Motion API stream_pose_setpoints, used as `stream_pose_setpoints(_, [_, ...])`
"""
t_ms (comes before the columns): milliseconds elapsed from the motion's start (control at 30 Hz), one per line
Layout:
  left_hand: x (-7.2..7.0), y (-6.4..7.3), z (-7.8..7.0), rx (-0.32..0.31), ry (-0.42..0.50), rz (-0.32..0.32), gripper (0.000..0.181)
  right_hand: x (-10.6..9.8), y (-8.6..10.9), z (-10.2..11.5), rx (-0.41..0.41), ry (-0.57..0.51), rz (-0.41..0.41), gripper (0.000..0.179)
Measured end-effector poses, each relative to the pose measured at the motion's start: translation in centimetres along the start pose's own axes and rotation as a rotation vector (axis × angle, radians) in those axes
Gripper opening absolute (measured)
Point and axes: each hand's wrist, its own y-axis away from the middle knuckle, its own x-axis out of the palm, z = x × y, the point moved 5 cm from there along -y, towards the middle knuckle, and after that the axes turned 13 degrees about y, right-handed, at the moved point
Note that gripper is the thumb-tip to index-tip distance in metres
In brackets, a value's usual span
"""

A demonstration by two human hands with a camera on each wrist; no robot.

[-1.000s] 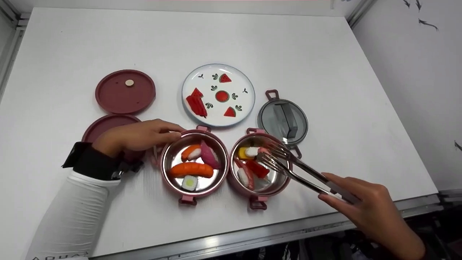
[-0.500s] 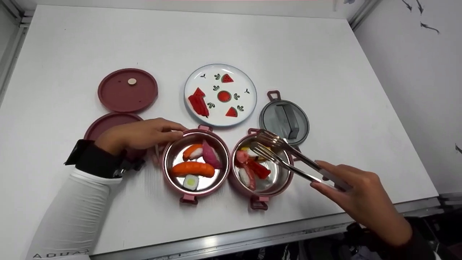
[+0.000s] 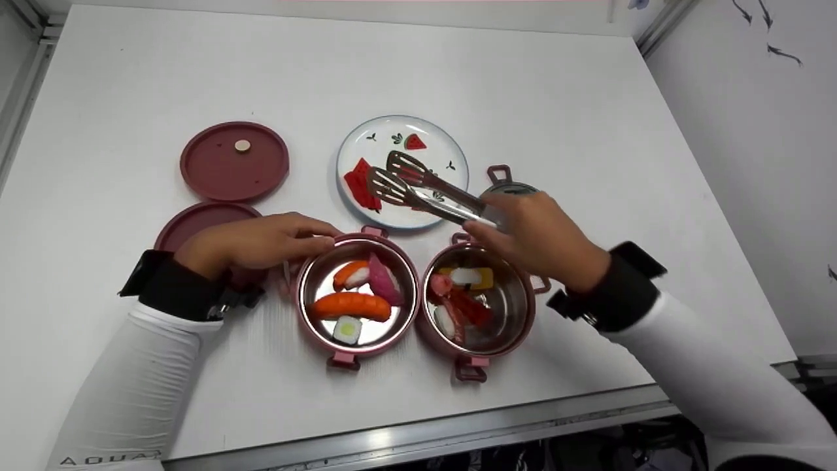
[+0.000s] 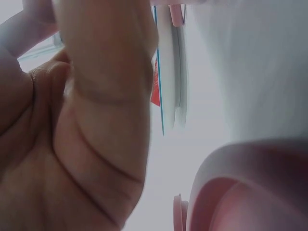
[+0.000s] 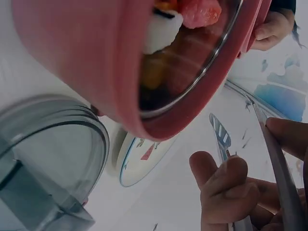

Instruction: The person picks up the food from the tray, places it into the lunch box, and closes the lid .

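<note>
My left hand (image 3: 261, 241) rests with outstretched fingers at the rim of the left pink pot (image 3: 356, 360). Inside this steel-lined pot lie toy sushi pieces, among them a large orange one (image 3: 353, 306), a purple one (image 3: 383, 281) and a small roll (image 3: 347, 330). My right hand (image 3: 537, 230) grips metal tongs (image 3: 413, 197), whose slotted ends stand apart above the plate (image 3: 418, 226). Close to one slotted end lie red pieces (image 3: 361, 188) on that plate. The right pink pot (image 3: 531, 320) holds more toy sushi, including a yellow-and-white piece (image 3: 472, 278).
Two dark red lids (image 3: 216, 173) lie at the left, the nearer one partly under my left hand. A grey clear lid (image 5: 53, 159) lies beside the right pot, mostly covered by my right hand in the head view. The metal table edge (image 3: 458, 432) runs along the front.
My right hand has moved the tongs up and left, from over the right pot to over the plate. The yellow-and-white piece now shows uncovered in the right pot. My left hand has stayed put.
</note>
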Motion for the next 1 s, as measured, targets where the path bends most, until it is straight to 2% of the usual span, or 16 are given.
stream_pose_setpoints(100, [0.2,-0.3,-0.1,0.011,0.0,-0.004,0.033,0.3,-2.3,0.3,0.038,0.048,0.086,0.041])
stream_pose_setpoints(233, [0.4,-0.7,-0.3,0.001,0.004,-0.002,0.034,0.7,-3.6,0.4,0.095,0.098,0.159,0.049])
stream_pose_setpoints(367, [0.6,-1.1,-0.5,-0.01,-0.008,0.004,0.034,1.0,-3.7,0.1,0.116,0.102,0.177,0.048])
stream_pose_setpoints(567, [0.7,-1.3,-0.6,-0.015,-0.014,0.022,0.034,1.5,-3.8,0.1,0.105,0.087,0.182,0.045])
stream_pose_setpoints(800, [1.0,-1.1,-0.5,-0.105,0.135,0.039,0.037,1.8,-4.0,0.0,0.102,0.107,0.202,0.047])
stream_pose_setpoints(1000, [1.0,-1.2,-0.5,-0.101,0.13,0.046,0.038,1.5,-3.9,0.1,0.103,0.115,0.206,0.045])
